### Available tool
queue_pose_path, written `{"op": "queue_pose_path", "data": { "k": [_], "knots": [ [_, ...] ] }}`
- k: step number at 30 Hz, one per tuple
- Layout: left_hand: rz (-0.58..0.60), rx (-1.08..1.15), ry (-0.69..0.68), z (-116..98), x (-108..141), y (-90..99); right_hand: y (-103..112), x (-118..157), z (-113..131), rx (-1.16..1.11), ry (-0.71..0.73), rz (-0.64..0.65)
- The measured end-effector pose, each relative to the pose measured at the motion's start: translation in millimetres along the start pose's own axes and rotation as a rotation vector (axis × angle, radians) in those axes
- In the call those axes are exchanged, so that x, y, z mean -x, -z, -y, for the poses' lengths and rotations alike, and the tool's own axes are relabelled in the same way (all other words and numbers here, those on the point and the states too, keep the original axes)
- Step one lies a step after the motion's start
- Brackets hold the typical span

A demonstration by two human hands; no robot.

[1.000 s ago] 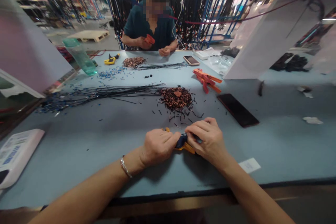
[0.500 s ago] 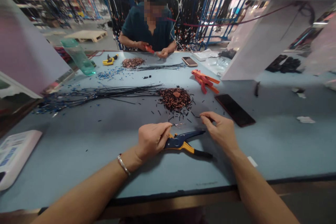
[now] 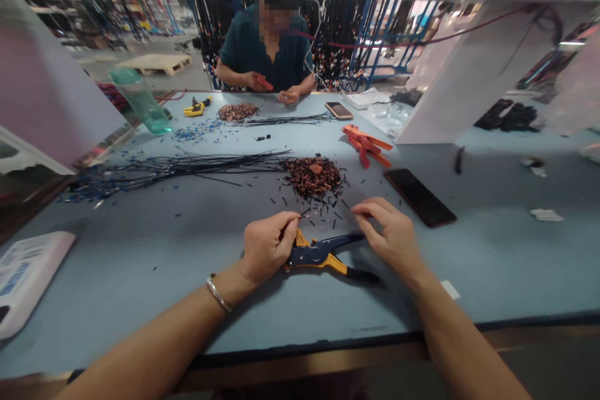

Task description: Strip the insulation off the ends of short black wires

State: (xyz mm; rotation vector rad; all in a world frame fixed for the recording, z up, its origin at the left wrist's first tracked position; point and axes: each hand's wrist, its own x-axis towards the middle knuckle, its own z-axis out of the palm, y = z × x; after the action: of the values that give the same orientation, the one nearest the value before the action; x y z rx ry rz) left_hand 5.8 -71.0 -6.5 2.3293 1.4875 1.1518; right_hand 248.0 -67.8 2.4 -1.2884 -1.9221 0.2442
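Blue-yellow pliers point(image 3: 312, 254) on table point(image 3: 164, 306) between hands, one end hidden behind left hand point(image 3: 268, 245), which pinches thin wire point(image 3: 304, 217); right hand point(image 3: 392, 231) near handles, hold unclear. Cuttings pile point(image 3: 313, 177) beyond.

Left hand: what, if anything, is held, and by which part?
The left hand seems to pinch a thin strand by its end; whether it grips the tool is hidden.

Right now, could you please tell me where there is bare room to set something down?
One patch lies between the black smartphone and the white scrap at right; another, but for stray bits, between the white case and the left hand. It is crowded around the wire strippers, wire-offcut pile and black wires.
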Motion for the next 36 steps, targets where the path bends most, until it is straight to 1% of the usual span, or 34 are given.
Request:
{"op": "queue_pose_path", "data": {
  "k": [3, 6, 8, 10, 13, 17, 20, 22, 23, 25, 26, 28, 29, 30, 32, 36],
  "knots": [
    [0.016, 0.036, 0.07, 1.0, -0.9, -0.1, 6.2, 1.9, 10.9, -0.041, 0.133, 0.225],
    [0.02, 0.07, 0.147, 2.5, -2.4, -0.1, 10.0, 3.6, 17.4, 0.01, 0.236, 0.444],
    [0.015, 0.101, 0.19, 3.9, -3.8, -0.2, 11.7, 4.2, 19.2, 0.029, 0.265, 0.558],
    [0.002, 0.149, 0.231, 5.6, -5.6, -0.6, 12.8, 4.7, 20.3, 0.036, 0.281, 0.637],
    [-0.023, 0.241, 0.294, 8.4, -8.4, -1.6, 11.8, 5.9, 22.2, 0.076, 0.257, 0.646],
    [-0.028, 0.366, 0.342, 10.8, -11.7, -2.3, 5.7, 8.7, 24.5, 0.074, 0.22, 0.597],
    [-0.039, 0.39, 0.346, 11.0, -12.7, -1.8, 4.7, 8.6, 22.6, 0.015, 0.204, 0.534],
    [-0.056, 0.382, 0.358, 11.0, -12.4, -1.0, 8.8, 6.8, 18.9, -0.036, 0.149, 0.486],
    [-0.062, 0.378, 0.367, 11.0, -12.1, -0.6, 12.0, 5.7, 16.7, -0.077, 0.095, 0.465],
    [-0.065, 0.383, 0.386, 11.5, -11.7, -0.2, 18.6, 4.2, 12.3, -0.233, -0.069, 0.424],
    [-0.065, 0.39, 0.397, 11.8, -11.6, -0.3, 21.1, 4.0, 10.7, -0.366, -0.167, 0.408],
    [-0.066, 0.414, 0.413, 12.3, -11.9, -0.7, 22.7, 5.2, 10.0, -0.709, -0.33, 0.39],
    [-0.068, 0.429, 0.418, 12.4, -12.1, -0.9, 21.5, 6.4, 11.1, -0.879, -0.383, 0.388],
    [-0.068, 0.442, 0.421, 12.2, -12.4, -1.1, 19.2, 7.7, 13.2, -1.023, -0.42, 0.39],
    [-0.054, 0.454, 0.423, 11.1, -12.7, -1.0, 11.9, 10.5, 19.2, -1.212, -0.47, 0.418],
    [0.016, 0.463, 0.407, 6.4, -11.1, -0.5, -4.0, 14.9, 29.6, -1.36, -0.539, 0.504]
  ]
}}
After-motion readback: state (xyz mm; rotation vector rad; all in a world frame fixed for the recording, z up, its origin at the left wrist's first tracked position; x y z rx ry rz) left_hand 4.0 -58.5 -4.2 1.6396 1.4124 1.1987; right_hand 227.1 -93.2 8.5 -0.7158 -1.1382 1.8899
